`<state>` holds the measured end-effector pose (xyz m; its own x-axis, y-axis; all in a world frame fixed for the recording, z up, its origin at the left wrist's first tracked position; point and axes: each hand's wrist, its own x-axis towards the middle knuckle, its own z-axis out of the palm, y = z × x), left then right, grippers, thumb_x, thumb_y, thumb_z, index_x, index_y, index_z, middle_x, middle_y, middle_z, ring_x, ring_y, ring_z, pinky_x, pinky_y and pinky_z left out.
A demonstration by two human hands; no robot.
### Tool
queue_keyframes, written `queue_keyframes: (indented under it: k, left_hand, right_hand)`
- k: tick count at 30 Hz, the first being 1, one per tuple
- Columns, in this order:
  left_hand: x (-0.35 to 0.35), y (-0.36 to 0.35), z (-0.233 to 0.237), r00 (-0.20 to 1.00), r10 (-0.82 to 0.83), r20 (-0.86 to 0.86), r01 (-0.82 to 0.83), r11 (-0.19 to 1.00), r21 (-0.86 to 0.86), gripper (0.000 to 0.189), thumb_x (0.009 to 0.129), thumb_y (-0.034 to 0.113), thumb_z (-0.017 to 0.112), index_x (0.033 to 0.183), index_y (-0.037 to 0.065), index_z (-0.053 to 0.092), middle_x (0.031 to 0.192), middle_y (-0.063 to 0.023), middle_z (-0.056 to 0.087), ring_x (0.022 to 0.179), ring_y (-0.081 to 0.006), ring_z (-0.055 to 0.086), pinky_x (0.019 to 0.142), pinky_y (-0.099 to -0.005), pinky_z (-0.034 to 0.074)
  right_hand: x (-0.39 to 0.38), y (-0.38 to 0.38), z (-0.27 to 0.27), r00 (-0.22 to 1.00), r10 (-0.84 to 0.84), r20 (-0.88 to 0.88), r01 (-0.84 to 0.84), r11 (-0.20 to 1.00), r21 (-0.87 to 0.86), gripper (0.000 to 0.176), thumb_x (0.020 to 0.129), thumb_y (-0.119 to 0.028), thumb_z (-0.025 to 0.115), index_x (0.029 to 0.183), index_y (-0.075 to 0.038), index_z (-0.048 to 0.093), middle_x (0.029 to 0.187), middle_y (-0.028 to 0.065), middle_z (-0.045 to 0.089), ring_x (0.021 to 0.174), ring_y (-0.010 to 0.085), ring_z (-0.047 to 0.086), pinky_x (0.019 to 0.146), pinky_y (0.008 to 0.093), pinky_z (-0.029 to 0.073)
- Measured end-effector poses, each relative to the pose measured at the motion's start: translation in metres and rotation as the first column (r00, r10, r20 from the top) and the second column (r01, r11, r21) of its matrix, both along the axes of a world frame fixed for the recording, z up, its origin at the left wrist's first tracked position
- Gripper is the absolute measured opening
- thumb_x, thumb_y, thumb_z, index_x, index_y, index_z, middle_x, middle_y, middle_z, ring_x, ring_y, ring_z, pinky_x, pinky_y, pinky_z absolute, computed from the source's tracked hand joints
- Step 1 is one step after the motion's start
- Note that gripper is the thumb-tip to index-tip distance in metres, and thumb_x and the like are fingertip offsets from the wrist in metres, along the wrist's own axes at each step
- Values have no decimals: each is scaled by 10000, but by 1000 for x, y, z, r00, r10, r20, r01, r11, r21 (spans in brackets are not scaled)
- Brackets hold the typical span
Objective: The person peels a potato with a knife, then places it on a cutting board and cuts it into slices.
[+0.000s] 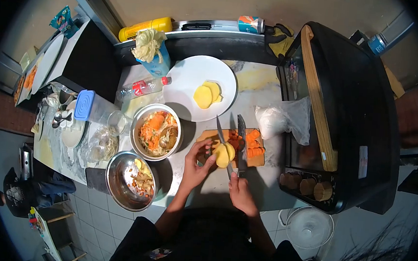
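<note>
A peeled yellow potato (223,154) lies on a small wooden cutting board (259,159). My left hand (195,164) steadies the potato from its left side. My right hand (241,193) grips the handle of a knife (222,137) whose blade is cutting down through the potato. A second knife (241,133) lies on the board just right of it. Orange carrot pieces (252,142) are piled on the board's right half. Two or three potato slices (208,94) rest on a white plate (185,83) behind the board.
A steel bowl of vegetable peelings (157,132) and a second steel bowl (129,180) sit to the left. A plastic bottle (141,88), blue-lidded container (88,105), white bag (275,120) and black stove (345,116) surround the board. The counter edge is right below my hands.
</note>
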<state>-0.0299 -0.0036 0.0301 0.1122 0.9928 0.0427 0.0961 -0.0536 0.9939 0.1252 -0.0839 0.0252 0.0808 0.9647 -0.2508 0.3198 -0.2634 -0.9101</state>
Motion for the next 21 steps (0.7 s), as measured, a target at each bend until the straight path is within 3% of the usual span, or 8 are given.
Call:
queue_keyframes:
  k: [2,3,5,8,12,15,17,21]
  left_hand:
    - [-4,3,4,986,-110,128,118,991,-56,452,903,118,610,1298,-18,440,1182,-78,549,1066,-140,513,883,-273,443]
    - [-4,4,11,986,-108,127,116,992,-53,452,903,118,610,1298,-18,440,1182,-78,549,1066,-140,513,883,-273,443]
    - [-4,5,26,902,-243,356,304,945,-125,431,922,131,587,1299,-16,438,1173,-76,545,1068,-125,503,886,-260,431]
    - [-1,8,28,890,-243,386,321,935,-150,431,924,142,588,1296,-10,431,1132,-55,560,1025,-99,519,850,-245,443]
    - [1,11,49,847,-299,439,389,912,-131,396,888,91,633,1234,-2,465,1074,-32,578,978,-84,538,836,-237,448]
    - [6,10,64,858,-274,434,365,921,-139,391,856,55,664,1198,2,480,1061,-27,577,976,-86,540,835,-235,453]
    - [6,10,70,866,-272,419,358,923,-142,400,851,49,668,1200,3,478,1062,-27,576,976,-89,543,836,-234,456]
    - [7,5,83,880,-261,398,333,935,-121,431,849,44,669,1222,9,457,1070,-32,576,993,-95,546,860,-233,453]
  right_hand:
    - [8,-2,7,953,0,-304,-63,978,-198,526,997,-458,332,640,-73,368,484,-13,327,349,89,318,342,274,267]
    - [10,2,25,953,3,-304,-66,978,-196,526,997,-458,332,640,-73,368,484,-13,327,349,89,318,342,274,267]
    - [13,7,56,847,-176,-501,-138,839,-527,505,992,-478,325,687,-79,371,481,-16,313,327,76,275,313,237,223]
    - [18,6,63,820,-83,-566,-237,851,-468,503,987,-488,325,708,-76,406,497,-20,333,350,90,299,328,235,240]
    - [17,6,80,802,-125,-584,-219,849,-482,500,988,-490,315,729,-76,423,497,-17,340,352,93,303,332,231,237]
    - [20,0,72,782,-138,-608,-220,852,-476,430,998,-412,365,780,-47,434,534,16,403,394,114,378,377,258,308]
    - [21,-12,46,906,39,-421,-168,947,-273,313,989,-291,444,861,-6,442,623,54,494,484,157,469,478,290,386]
    - [21,-10,49,860,-64,-506,-146,920,-364,231,953,-172,521,961,36,421,733,83,558,604,209,531,605,319,428]
